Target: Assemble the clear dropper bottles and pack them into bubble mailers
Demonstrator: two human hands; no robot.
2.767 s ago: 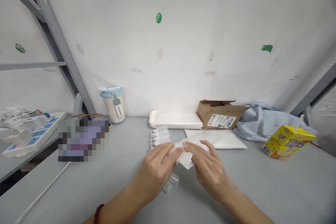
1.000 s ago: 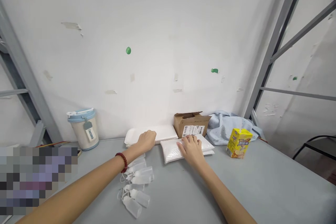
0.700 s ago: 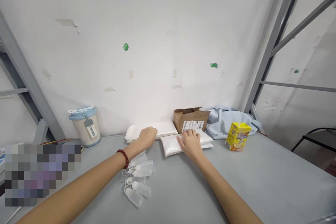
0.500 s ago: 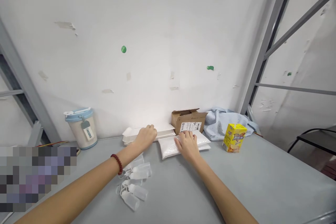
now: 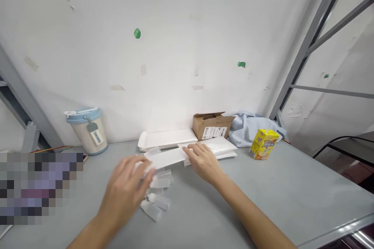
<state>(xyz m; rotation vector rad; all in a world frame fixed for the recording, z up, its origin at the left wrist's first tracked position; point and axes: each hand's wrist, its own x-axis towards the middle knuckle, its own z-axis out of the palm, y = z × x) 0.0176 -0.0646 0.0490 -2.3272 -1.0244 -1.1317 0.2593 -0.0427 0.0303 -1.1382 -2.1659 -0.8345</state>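
A flat white mailer envelope (image 5: 168,158) is stretched between my two hands just above the table. My left hand (image 5: 127,181), a little blurred, pinches its left end. At the other end my right hand (image 5: 204,160) has its thumb and fingers closed on the edge. Beneath and to the right of the right hand lie puffy white bubble mailers (image 5: 223,146). A stack of flat white envelopes (image 5: 169,137) rests behind, against the wall. Several small translucent squeeze bottles (image 5: 160,201) lie below the held envelope, some partly hidden by it and my left hand.
An opened cardboard box (image 5: 214,127) stands at the back by the wall, beside a light blue cloth (image 5: 244,124). A yellow drink carton (image 5: 263,144) is at the right. On the left stands a white tumbler with a blue lid (image 5: 89,130). Grey metal posts frame the table.
My left hand has come back from the flat stack toward me, bringing a white envelope. My right hand has shifted slightly left from the bubble mailers onto that envelope. The view has tilted.
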